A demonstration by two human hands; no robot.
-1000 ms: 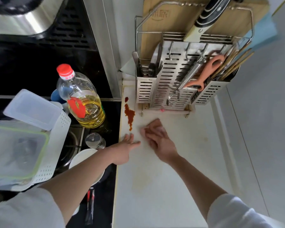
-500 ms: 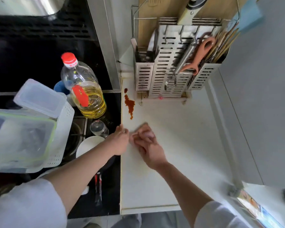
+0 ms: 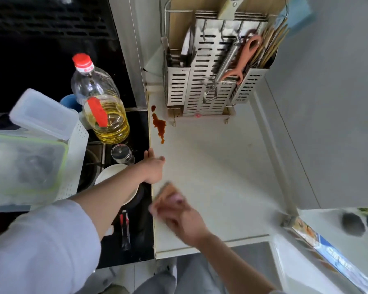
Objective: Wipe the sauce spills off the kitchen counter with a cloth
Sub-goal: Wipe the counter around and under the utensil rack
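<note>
Sauce point(image 3: 159, 124) streaks reddish-brown; right hand point(image 3: 182, 217) blurred, indeterminate; left hand point(image 3: 154, 168) loosely curled.

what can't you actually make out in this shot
- Right hand, head view: motion blur smears it, so whether its fingers hold a cloth is unclear.
- Dark round object at the right edge: blurred, unidentifiable.
- Wooden cutting board behind the perforated steel utensil rack: cut off by the top edge.
- Red-brown sauce spill: visible, wetness unreadable.

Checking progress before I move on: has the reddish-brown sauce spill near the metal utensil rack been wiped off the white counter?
No, the reddish-brown sauce spill still lies on the white counter beside the metal utensil rack.
</note>
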